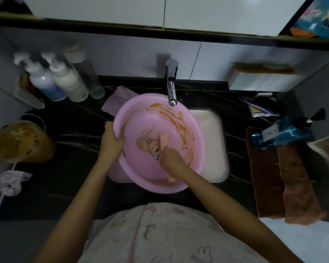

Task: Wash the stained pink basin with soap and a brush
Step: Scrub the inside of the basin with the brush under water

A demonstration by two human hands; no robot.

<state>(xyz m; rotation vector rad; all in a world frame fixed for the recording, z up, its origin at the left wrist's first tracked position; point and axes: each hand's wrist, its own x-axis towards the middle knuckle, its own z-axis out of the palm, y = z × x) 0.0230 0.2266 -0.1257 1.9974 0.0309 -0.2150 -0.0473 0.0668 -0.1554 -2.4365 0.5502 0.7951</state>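
The pink basin (pixel 139 120) is held over the white sink (pixel 213 130), its left rim gripped by the left hand (pixel 112 141). The right hand (pixel 171 158) is curled inside on the bottom; what it holds cannot be told. The orange stains (pixel 179 118) are spread along the far-right wall, beyond the right hand, the nearer one
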